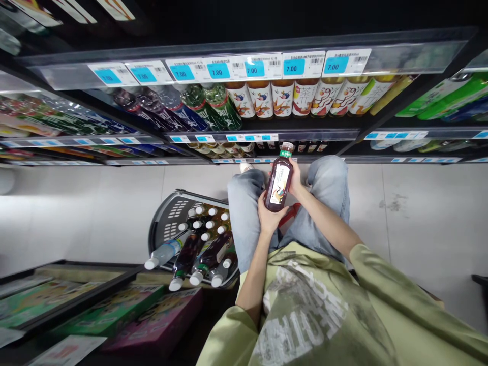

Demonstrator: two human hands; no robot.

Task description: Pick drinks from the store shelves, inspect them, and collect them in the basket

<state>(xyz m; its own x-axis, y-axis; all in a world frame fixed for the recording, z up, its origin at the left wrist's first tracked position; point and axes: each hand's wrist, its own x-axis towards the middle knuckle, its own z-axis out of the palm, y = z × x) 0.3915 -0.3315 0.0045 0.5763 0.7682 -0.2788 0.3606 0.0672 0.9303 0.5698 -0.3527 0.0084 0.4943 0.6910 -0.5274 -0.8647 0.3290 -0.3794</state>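
I have the dark bottle (280, 182) in both hands between my knees (328, 178), its white cap (286, 146) towards the front edge of the lower shelf (324, 135) and its printed label turned up to me. My left hand (270, 217) is curled round the base; my right hand (295, 178) wraps the side nearer the neck. I judge that split a good one: the lower hand can bear the weight while the upper one only steers, and the label is left mostly uncovered for reading. A snug grip should do, firm enough that the smooth sides don't slip. I'd mind my left elbow too, for the basket (164, 216) sits just beside my left leg, and bottles (186, 254) jut past its edge farther from the shelf, where a knock could tip one.
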